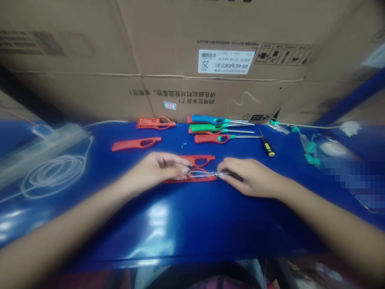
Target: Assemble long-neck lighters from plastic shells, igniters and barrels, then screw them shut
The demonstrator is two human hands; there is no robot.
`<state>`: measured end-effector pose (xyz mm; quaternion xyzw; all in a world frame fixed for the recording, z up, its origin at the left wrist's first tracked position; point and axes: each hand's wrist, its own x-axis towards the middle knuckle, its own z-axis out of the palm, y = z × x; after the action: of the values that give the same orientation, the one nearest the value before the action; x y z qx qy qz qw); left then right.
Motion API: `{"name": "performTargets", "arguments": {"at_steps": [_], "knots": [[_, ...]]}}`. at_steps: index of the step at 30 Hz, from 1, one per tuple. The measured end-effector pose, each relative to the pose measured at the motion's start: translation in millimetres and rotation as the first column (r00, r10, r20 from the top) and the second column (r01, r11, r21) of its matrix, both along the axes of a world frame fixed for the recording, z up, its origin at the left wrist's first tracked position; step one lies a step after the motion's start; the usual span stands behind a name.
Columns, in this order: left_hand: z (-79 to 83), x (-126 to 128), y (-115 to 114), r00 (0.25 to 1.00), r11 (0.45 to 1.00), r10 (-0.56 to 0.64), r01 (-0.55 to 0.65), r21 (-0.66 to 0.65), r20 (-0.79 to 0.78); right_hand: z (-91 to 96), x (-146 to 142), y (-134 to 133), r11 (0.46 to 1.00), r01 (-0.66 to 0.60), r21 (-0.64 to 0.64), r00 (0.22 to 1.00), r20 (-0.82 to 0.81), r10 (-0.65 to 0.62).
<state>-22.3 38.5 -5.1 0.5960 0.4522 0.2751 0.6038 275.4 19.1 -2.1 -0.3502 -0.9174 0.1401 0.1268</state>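
My left hand [173,165] reaches in from the left, fingers pinched at the end of an orange-red lighter shell half [192,179] on the table. What lies between its fingertips is too small to make out. From there a thin pale wire-like loop [201,174] stretches right over the shell. My right hand [245,175] is closed round a slim tool [235,175] with a dark handle and a metal end, its tip meeting the loop's right end. Just behind both lies another orange-red shell half [203,161], partly covered by my left fingers.
Farther back are lighters in blue [207,119], green [206,128] and red [210,139], and two more red shell pieces [155,122]. A black-yellow screwdriver [268,147] lies right. A coiled white cable [54,176] and power strip are left; a cardboard box [168,48] stands behind.
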Motion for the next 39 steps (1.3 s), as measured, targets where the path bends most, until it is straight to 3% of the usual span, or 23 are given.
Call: {"name": "performTargets", "arguments": {"at_steps": [9, 17, 32, 39], "knots": [[8.6, 6.4, -9.3, 1.0, 0.983, -0.013, 0.01, 0.184, 0.016, -1.4, 0.3, -1.6, 0.999, 0.033, -0.043, 0.998, -0.052, -0.035], [3.3, 4.3, -13.1, 1.0, 0.955, -0.017, 0.018, 0.296, -0.006, -1.5, -0.4, -1.4, 0.997, 0.046, -0.064, 0.997, -0.062, -0.05], [9.8, 7.2, -15.4, 0.999, 0.959, 0.03, -0.02, 0.284, -0.031, -0.5, 0.9, -0.2, 0.998, 0.046, -0.044, 0.998, -0.036, -0.047], [5.0, 5.0, -10.5, 0.998, 0.956, 0.032, -0.016, 0.292, -0.05, -0.7, -0.6, -1.7, 0.997, 0.016, -0.082, 0.992, -0.124, -0.027]]}}
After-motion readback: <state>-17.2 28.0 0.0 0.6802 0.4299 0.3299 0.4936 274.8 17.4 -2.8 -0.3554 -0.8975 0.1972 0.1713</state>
